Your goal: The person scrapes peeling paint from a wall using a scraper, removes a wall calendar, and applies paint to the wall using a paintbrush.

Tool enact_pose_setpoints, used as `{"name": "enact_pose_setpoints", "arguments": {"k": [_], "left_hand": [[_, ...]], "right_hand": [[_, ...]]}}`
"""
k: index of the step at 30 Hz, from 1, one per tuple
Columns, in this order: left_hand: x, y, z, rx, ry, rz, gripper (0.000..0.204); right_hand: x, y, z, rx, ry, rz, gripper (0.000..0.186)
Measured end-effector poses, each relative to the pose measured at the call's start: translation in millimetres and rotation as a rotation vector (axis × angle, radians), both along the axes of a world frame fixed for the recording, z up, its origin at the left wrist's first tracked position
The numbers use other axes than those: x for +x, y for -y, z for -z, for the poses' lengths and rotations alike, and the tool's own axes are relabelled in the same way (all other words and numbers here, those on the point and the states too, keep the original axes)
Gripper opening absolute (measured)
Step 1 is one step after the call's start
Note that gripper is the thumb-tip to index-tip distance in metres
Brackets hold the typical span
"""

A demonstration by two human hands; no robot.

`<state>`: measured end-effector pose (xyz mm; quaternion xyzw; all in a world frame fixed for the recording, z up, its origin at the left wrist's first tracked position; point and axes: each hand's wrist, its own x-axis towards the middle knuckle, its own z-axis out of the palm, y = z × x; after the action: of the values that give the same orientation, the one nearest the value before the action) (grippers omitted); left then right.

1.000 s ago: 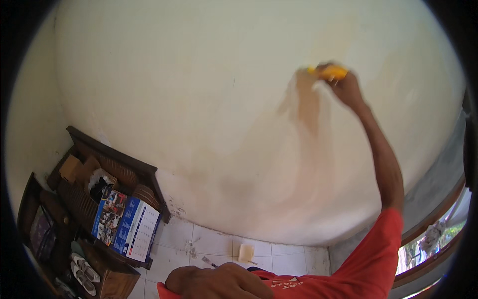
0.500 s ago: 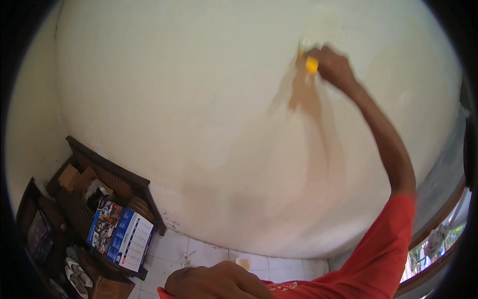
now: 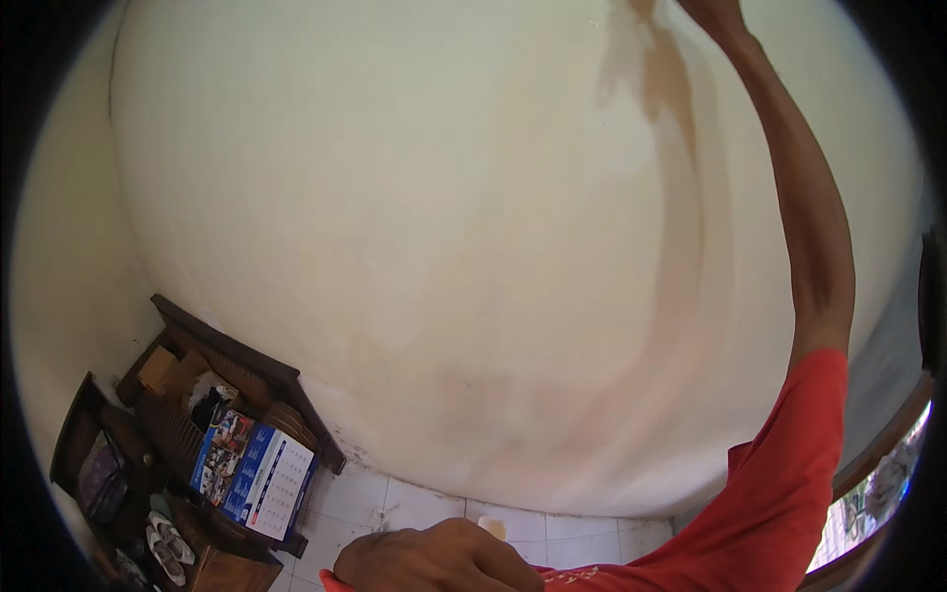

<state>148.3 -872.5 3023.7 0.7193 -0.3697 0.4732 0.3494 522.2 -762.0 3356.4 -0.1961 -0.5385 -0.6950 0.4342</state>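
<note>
My right arm reaches up along the pale cream wall (image 3: 395,197), its red sleeve (image 3: 779,464) at the lower right. My right hand (image 3: 712,14) is at the top edge of the view, close to the wall. Its fingers are cut off by the frame, so whatever they hold does not show. Arm and hand cast a long brown shadow (image 3: 681,118) on the wall. Low in the middle, my left hand (image 3: 439,560) is curled closed in front of the red shirt, back of the hand up. Anything inside it is hidden.
Dark wooden furniture (image 3: 227,326) stands at lower left, bearing cardboard pieces (image 3: 158,369) and a blue-and-white calendar (image 3: 271,479). Pale shoes (image 3: 168,555) lie beside it. A small cream object (image 3: 491,530) sits on the white tiled floor (image 3: 424,505). A window (image 3: 868,503) is at right.
My right hand has moved up and slightly right along the wall, and the yellow-handled tool it held has left the view. My left hand stays curled. The view has shifted slightly.
</note>
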Motion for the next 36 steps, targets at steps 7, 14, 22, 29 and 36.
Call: {"name": "enact_pose_setpoints", "arguments": {"k": [7, 14, 22, 29, 36], "left_hand": [[152, 81, 28, 0.037, 0.096, -0.47, 0.03], [268, 131, 61, -0.067, 0.285, -0.499, 0.021], [300, 145, 111, -0.157, 0.222, -0.69, 0.019], [292, 136, 143, -0.301, 0.309, -1.014, 0.02], [194, 103, 132, -0.089, 0.169, -0.775, 0.012]], "right_hand": [[68, -25, 226, -0.481, 0.274, 0.173, 0.035], [229, 51, 145, -0.587, -0.233, 0.005, 0.03], [265, 88, 133, -0.034, -0.01, 0.174, 0.004], [164, -37, 427, -0.632, 0.279, 0.248, 0.018], [167, -21, 257, -0.545, -0.335, -0.208, 0.02]]}}
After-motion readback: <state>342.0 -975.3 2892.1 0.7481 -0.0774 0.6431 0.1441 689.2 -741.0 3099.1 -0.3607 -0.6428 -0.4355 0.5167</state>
